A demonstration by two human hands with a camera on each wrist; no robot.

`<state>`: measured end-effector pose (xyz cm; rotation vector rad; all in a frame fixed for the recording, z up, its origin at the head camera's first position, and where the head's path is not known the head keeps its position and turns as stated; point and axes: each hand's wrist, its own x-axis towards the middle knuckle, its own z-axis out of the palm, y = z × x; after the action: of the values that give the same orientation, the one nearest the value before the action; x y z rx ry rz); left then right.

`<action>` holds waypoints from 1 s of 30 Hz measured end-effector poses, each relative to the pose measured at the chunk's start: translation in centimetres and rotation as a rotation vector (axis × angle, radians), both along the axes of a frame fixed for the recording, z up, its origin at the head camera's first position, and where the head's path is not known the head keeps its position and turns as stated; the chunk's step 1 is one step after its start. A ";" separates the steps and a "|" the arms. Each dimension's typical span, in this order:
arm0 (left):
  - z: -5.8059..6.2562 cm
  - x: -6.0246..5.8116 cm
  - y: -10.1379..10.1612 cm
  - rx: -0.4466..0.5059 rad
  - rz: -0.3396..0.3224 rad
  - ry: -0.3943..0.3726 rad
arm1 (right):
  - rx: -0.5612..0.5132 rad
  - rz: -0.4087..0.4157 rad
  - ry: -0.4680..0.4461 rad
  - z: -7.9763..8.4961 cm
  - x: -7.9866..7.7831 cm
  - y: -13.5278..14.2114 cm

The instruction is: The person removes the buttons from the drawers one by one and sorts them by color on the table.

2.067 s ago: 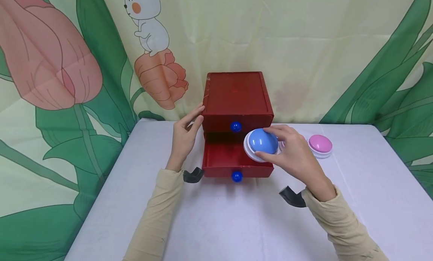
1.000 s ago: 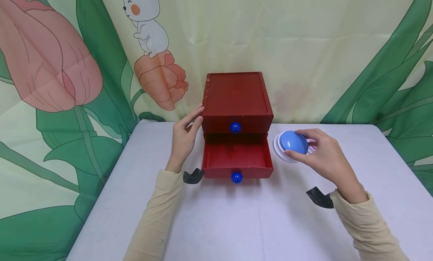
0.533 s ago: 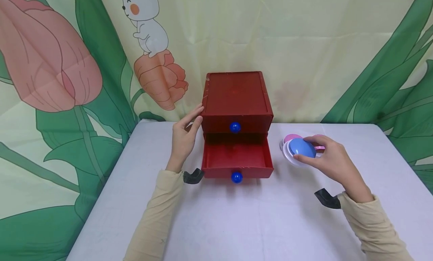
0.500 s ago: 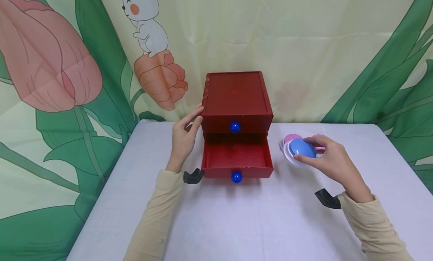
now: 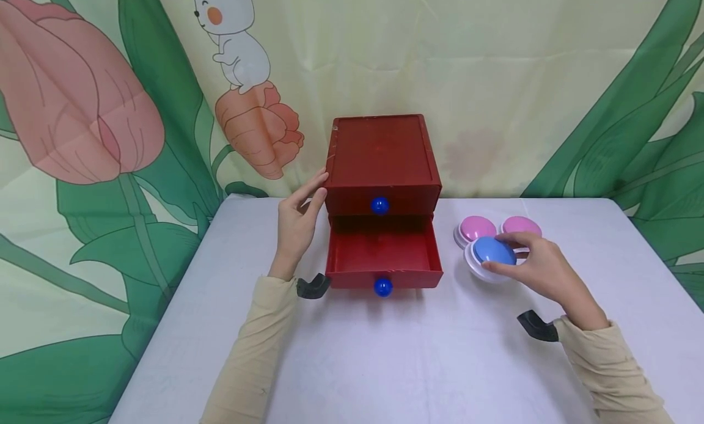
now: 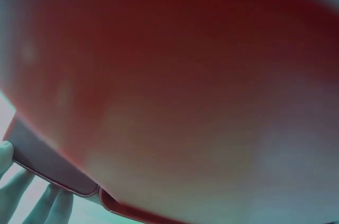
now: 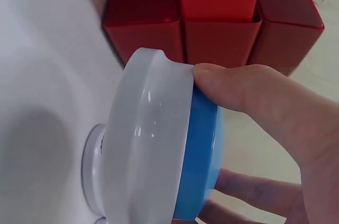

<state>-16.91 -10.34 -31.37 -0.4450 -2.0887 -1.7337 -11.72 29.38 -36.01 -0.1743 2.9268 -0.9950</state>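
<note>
In the head view, my right hand point(image 5: 541, 268) pinches a blue domed push button point(image 5: 495, 251) with a round white base, thumb on one side and fingers on the other. The right wrist view shows the thumb at the seam between the white base point(image 7: 151, 139) and the blue dome point(image 7: 204, 155). The button is slightly tilted, close over the table in front of two pink ones. My left hand point(image 5: 297, 225) touches the left side of a red drawer box point(image 5: 383, 152) with straight fingers. Its lower drawer point(image 5: 385, 253) is pulled out; the upper one is shut.
Two pink push buttons, a left one point(image 5: 477, 228) and a right one point(image 5: 521, 225), stand on the white table point(image 5: 385, 363) to the right of the box. A printed cloth point(image 5: 495, 94) hangs right behind the table. Blue knobs stick out from both drawers.
My right hand has carried the blue push button from over the pulled-out drawer to the right, then lower and nearer, uncovering the pink buttons. The left hand has stayed against the box.
</note>
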 end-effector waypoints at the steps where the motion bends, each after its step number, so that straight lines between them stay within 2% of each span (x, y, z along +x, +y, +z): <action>1: 0.0 0.0 0.0 0.000 0.001 -0.001 | 0.003 0.004 -0.002 -0.1 0.0 0.0; 21: 0.0 0.1 -0.1 0.019 -0.005 -0.014 | 0.014 0.094 0.023 -2.8 -0.5 0.1; 30: 0.0 0.0 -0.1 0.029 -0.012 -0.016 | 0.004 0.114 0.020 -3.4 -0.6 -0.1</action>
<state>-16.91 -10.45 -31.40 -0.4367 -2.0735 -1.7777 -12.31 29.25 -39.45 -0.3485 2.8989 -0.9763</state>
